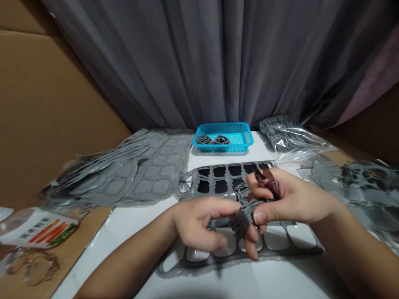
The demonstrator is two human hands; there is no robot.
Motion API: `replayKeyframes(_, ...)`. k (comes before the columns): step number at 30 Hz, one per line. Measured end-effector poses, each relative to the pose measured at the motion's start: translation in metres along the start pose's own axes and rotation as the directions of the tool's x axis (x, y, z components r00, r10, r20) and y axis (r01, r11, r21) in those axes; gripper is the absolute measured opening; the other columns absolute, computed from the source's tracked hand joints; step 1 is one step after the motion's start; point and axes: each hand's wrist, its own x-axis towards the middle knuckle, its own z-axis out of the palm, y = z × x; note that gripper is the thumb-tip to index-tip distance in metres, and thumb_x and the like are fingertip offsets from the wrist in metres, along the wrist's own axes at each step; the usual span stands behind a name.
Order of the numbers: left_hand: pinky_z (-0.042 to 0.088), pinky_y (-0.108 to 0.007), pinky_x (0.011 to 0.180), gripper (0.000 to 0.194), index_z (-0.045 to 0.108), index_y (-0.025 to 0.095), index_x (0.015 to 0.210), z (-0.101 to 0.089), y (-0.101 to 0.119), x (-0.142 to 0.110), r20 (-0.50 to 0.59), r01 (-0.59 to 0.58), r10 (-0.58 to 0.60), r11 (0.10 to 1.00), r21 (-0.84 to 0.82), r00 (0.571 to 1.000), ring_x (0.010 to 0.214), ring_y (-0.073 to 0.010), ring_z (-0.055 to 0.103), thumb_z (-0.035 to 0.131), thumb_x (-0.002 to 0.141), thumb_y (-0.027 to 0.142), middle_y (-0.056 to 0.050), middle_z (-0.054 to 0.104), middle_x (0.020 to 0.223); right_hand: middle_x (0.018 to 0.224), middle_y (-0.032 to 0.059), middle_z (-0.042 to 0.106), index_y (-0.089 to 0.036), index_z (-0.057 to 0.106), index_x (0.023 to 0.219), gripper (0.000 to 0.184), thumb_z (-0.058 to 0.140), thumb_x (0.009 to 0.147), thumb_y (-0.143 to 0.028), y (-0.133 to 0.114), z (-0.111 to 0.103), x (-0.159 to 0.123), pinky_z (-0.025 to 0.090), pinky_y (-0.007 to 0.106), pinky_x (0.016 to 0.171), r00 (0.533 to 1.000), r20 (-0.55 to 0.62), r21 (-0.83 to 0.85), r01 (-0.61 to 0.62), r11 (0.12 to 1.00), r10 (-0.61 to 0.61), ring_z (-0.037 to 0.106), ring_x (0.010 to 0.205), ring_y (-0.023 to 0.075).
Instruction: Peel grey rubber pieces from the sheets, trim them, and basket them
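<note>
My left hand (199, 224) and my right hand (289, 199) meet above the table. Between them is a folded strip of grey rubbery sheet (243, 216), pinched by my left fingers and touching my right fingers. My right hand also holds small dark nippers (264, 177), their tips pointing up and away from me. Under both hands lies a grey die-cut sheet with rounded openings (218, 172), its middle hidden by my hands.
A blue plastic basket (240, 135) holding dark grey pieces stands at the back. Stacked grey sheets (124, 170) lie to the left, and a plastic bag of grey pieces (283, 133) and grey scraps (364, 187) lie to the right. A grey curtain and cardboard walls surround the table.
</note>
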Motion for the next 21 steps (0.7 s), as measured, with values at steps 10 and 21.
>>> replayKeyframes(10,0.048,-0.033,0.088,0.032,0.064,0.01,0.089,-0.001,-0.005,0.003,-0.041,-0.019,0.022,0.998,0.057,0.999,0.091,-0.023,0.065,0.043,0.092,0.034,-0.017,0.071,0.083,0.059,-0.0076,0.049,-0.019,0.031,0.067,0.038,0.069,0.075,-0.016,0.001,-0.001,0.001,0.04,0.014,0.05,1.0,0.006,0.01,-0.024,1.0,0.024,0.057,0.057,0.0061)
replayKeyframes(21,0.049,-0.038,0.086,0.055,0.066,0.005,0.092,0.001,-0.005,0.006,-0.051,-0.111,0.107,0.991,-0.074,0.993,0.085,-0.0268,0.067,0.037,0.091,0.052,-0.02,0.071,0.078,0.06,-0.0074,0.05,-0.019,0.032,0.066,0.039,0.069,0.074,-0.013,0.0,-0.001,0.0,0.042,0.014,0.052,1.0,0.027,0.038,-0.015,0.999,0.014,0.058,0.058,0.0061)
